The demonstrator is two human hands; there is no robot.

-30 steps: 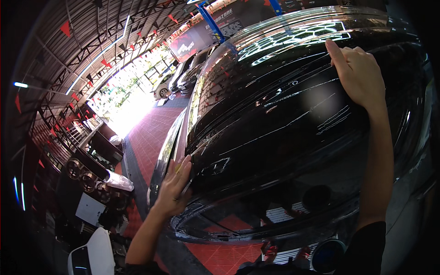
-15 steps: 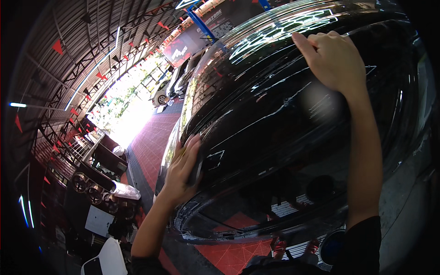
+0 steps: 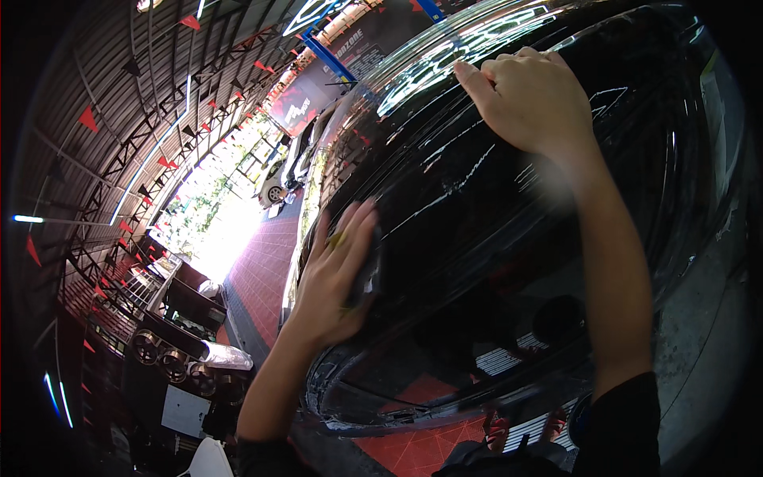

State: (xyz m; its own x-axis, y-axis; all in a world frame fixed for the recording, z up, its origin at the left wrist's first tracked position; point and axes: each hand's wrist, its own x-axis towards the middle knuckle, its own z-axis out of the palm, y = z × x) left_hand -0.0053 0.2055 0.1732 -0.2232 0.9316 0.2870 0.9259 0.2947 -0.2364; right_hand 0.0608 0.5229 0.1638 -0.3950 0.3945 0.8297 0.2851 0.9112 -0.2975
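A glossy black car body panel (image 3: 445, 262) curves across the middle, full of bright reflections. My left hand (image 3: 338, 266) lies on its left part, fingers stretched over a small yellow-green thing (image 3: 336, 238). Only scraps of that thing show between the fingers and by the palm, so its kind stays hidden. Farther up and to the right, my right hand (image 3: 532, 99) rests on the panel with its fingers bent over and the thumb pointing left. What lies beneath those fingers, if anything, is out of sight. A hazy whitish patch shows on the panel near the right wrist.
Several wheel rims (image 3: 172, 364) and a clear-wrapped roll (image 3: 228, 356) stand at the left, above a white chair (image 3: 209, 459). Red floor tiles (image 3: 413, 451) lie below the panel's lower edge. Other cars (image 3: 274, 191) are parked toward the bright opening, near a blue post (image 3: 327, 57).
My left hand has slid up and to the right over the panel. The right hand has moved left. The view has turned slightly.
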